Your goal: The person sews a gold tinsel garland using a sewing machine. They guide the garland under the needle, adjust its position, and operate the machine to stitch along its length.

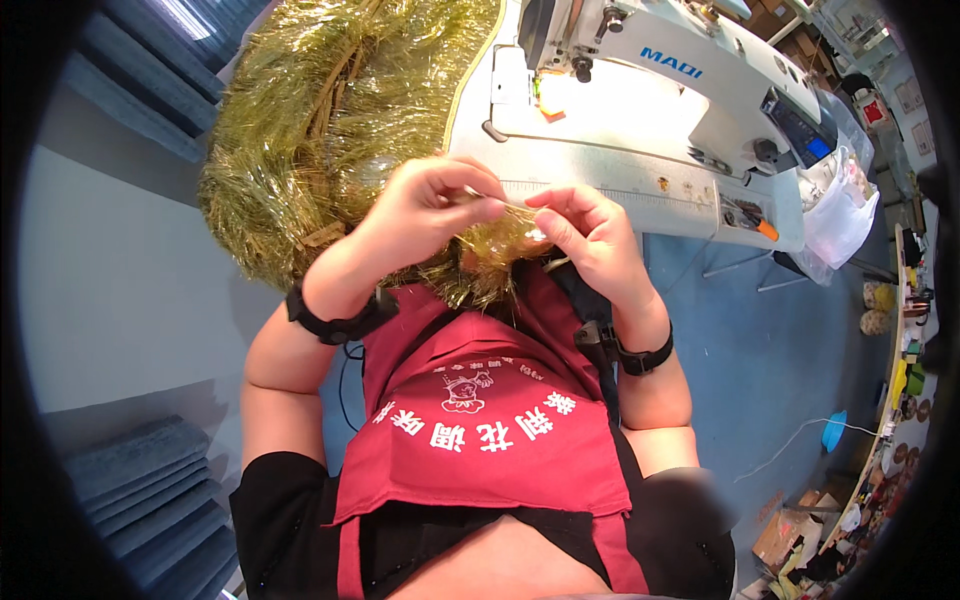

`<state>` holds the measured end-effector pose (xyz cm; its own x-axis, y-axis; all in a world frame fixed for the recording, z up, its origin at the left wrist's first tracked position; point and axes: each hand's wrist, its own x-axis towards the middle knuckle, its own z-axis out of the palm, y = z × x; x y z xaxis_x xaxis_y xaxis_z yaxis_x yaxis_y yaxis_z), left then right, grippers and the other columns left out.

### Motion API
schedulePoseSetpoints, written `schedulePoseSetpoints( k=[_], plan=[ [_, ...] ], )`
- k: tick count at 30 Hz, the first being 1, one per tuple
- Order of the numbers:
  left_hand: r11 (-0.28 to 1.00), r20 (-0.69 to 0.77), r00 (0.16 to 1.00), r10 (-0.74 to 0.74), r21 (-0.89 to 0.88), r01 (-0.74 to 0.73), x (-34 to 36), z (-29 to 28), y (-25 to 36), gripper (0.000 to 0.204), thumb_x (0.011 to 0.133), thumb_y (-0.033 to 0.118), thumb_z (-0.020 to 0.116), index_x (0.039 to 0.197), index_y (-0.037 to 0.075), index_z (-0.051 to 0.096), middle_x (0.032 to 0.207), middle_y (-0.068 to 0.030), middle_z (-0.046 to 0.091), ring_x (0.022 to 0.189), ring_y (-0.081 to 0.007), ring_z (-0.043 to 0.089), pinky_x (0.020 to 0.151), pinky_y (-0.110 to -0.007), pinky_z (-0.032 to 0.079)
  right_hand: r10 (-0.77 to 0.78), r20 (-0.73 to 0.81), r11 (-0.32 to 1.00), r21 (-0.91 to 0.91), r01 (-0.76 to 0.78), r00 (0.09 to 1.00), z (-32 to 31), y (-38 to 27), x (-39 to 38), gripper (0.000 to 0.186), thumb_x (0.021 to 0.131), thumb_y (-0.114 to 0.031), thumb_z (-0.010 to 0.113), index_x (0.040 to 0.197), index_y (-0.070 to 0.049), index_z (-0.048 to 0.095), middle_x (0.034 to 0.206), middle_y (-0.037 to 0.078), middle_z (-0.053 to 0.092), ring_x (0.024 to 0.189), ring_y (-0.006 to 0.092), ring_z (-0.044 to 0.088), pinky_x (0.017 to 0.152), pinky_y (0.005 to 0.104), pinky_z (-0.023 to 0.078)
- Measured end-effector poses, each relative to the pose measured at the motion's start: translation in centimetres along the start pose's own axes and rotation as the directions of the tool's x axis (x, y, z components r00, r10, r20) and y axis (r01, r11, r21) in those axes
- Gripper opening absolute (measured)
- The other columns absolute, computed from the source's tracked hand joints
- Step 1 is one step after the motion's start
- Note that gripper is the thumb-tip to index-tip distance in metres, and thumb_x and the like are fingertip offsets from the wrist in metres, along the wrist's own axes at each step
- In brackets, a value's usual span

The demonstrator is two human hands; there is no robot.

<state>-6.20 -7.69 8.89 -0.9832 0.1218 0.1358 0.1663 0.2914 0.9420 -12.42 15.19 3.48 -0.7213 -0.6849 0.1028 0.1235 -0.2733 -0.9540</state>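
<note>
Near the front edge of the sewing table, my left hand (435, 205) pinches a thin edge or strand of gold-green tinsel fabric (505, 240). My right hand (585, 240) grips the same narrow band a short way to the right, thumb and fingers pressed on it. The large shiny tinsel piece (320, 120) drapes over the table's left side and hangs down beside my left forearm, with a pale edge binding along its right. A red apron (480, 450) covers my front below the hands.
A white sewing machine (650, 55) with a control panel stands on the table (590, 160). To the right are a tray (745, 215) with small tools, a plastic bag (835, 210), and a cluttered shelf along the far side. Grey-blue curtains (140, 80) hang at the left.
</note>
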Motion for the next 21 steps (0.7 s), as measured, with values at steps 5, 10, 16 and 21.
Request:
schedulePoseSetpoints(
  k=[5, 10, 16, 21],
  plan=[
    [0.786, -0.033, 0.956, 0.292, 0.578, -0.220, 0.3, -5.6, 3.9, 0.013, 0.085, -0.003, 0.074, 0.097, 0.001, 0.073, 0.098, -0.0053, 0.067, 0.088, -0.0154, 0.064, 0.075, -0.028, 0.052, -0.128, -0.152, 0.926, -0.373, 0.063, 0.980, 0.8, 0.3, -0.7, 0.020, 0.097, -0.012, 0.071, 0.113, 0.000, 0.073, 0.101, 0.004, 0.072, 0.088, 0.0093, 0.066, 0.079, 0.0253, 0.054],
    [0.348, -0.052, 0.839, 0.542, 0.922, -0.168, 3.8, -11.2, 7.1, 0.014, 0.087, -0.001, 0.072, 0.098, 0.005, 0.077, 0.103, -0.0060, 0.072, 0.096, -0.0195, 0.069, 0.080, -0.032, 0.055, -0.350, -0.144, 0.815, -0.535, 0.224, 0.926, 2.0, 0.0, -1.9, 0.015, 0.095, -0.007, 0.070, 0.106, 0.003, 0.070, 0.084, 0.008, 0.061, 0.067, 0.0145, 0.056, 0.061, 0.0273, 0.046],
    [0.087, 0.055, 0.801, 0.596, 0.987, -0.133, 12.5, -17.6, 9.3, 0.012, 0.089, 0.008, 0.074, 0.101, 0.007, 0.079, 0.107, -0.0048, 0.074, 0.092, -0.0215, 0.071, 0.082, -0.035, 0.057, -0.305, -0.143, 0.818, -0.545, 0.182, 0.942, 2.4, -0.2, -4.9, 0.011, 0.092, -0.003, 0.072, 0.102, 0.001, 0.070, 0.080, 0.011, 0.063, 0.068, 0.0210, 0.064, 0.063, 0.0312, 0.051],
    [0.498, 0.212, 0.976, 0.052, 0.842, -0.210, 17.6, -11.9, -0.9, 0.012, 0.086, 0.013, 0.077, 0.096, 0.006, 0.079, 0.093, -0.0087, 0.075, 0.089, -0.0246, 0.072, 0.081, -0.037, 0.057, -0.041, 0.130, 0.862, -0.497, 0.100, 0.991, 2.7, 4.7, -6.8, 0.016, 0.093, -0.013, 0.073, 0.100, 0.001, 0.074, 0.093, 0.017, 0.074, 0.083, 0.0318, 0.073, 0.074, 0.0364, 0.057]
  ],
)
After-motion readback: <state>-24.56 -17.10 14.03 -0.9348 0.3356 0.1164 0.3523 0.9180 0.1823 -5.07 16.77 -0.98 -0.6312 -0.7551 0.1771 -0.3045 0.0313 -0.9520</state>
